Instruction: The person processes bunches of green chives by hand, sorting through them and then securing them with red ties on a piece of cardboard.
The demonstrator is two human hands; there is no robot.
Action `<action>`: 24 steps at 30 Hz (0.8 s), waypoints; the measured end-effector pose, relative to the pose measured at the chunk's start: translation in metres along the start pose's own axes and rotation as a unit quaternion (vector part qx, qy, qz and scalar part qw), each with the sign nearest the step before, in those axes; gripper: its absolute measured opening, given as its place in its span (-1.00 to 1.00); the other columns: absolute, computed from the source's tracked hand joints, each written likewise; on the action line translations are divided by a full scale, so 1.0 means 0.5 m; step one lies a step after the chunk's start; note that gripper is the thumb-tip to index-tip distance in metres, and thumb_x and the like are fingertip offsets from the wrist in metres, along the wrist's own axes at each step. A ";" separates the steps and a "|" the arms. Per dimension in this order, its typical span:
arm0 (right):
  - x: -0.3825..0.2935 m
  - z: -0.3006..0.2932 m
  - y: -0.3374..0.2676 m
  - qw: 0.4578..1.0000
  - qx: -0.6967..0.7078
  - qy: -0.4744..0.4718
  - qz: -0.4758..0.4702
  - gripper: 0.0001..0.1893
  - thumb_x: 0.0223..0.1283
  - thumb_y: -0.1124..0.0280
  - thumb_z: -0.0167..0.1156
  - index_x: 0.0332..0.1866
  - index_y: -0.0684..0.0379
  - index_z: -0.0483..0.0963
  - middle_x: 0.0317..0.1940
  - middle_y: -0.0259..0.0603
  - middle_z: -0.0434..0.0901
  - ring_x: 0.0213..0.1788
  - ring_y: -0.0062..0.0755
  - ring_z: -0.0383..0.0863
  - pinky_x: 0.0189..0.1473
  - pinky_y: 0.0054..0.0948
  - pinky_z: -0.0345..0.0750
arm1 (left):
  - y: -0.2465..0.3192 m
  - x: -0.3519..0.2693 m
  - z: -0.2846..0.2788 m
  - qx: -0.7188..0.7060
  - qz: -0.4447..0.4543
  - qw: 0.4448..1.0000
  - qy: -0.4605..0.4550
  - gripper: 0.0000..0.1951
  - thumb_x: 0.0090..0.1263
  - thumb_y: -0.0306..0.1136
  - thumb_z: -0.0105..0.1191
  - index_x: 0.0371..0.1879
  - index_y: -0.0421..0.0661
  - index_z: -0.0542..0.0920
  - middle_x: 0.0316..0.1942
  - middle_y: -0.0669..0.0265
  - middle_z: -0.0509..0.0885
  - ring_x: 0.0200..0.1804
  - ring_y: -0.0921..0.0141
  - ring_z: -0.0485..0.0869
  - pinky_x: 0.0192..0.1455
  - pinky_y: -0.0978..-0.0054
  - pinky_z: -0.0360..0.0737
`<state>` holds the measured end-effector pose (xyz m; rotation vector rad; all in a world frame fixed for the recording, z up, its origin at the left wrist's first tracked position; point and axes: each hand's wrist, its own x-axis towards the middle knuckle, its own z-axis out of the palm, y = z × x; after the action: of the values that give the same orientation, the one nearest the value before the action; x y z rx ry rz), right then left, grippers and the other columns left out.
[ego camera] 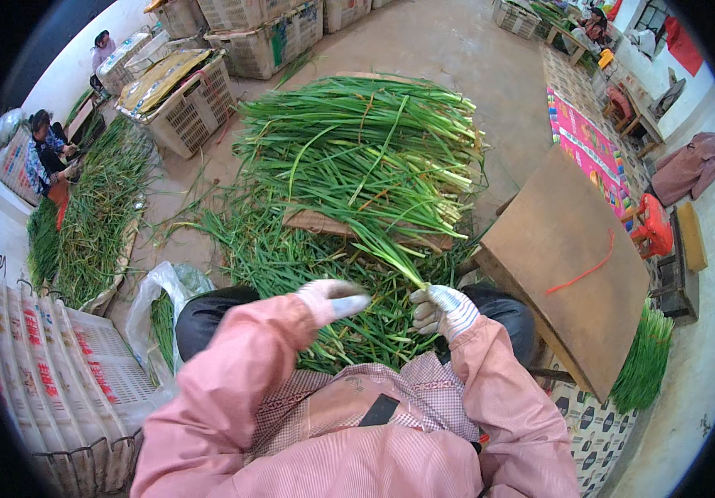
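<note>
My right hand [445, 310], in a white glove with blue stripes, grips a few garlic chives [404, 258] by their pale root ends. Their green leaves reach away from me, up to the near edge of a large stack of chives [357, 149]. My left hand [336, 300], gloved too and blurred, is over loose leaves [314, 264] between my knees, a little apart from the right hand. No item shows in it. The stack rests on a wooden board [317, 221], its pale stem ends to the right.
By my right knee stands a wooden tabletop [569, 267] with a red string [582, 271] on it; trimmed chives [644, 355] stand behind. A plastic bag [161, 292] and a white crate [77, 361] are at left. Further off are stacked crates [183, 103] and seated people [52, 149].
</note>
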<state>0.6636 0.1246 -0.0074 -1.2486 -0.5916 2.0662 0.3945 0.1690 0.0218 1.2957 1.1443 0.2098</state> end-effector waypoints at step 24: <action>-0.056 0.026 0.038 0.728 -0.679 -0.050 -0.080 -0.76 0.01 0.29 0.11 -0.24 0.16 0.52 -0.41 -0.06 0.57 -0.31 -0.16 0.57 -0.20 -0.35 0.50 | -0.089 0.091 0.048 -0.595 0.045 0.801 0.056 -0.72 0.25 -0.30 0.03 -0.11 -0.15 0.47 -0.28 0.21 0.63 -0.09 0.20 0.56 0.07 0.12 0.44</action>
<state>0.6562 0.0906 0.0029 -1.6319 -2.4216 1.3449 0.4138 0.1700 -0.0433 0.1914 0.7618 0.9236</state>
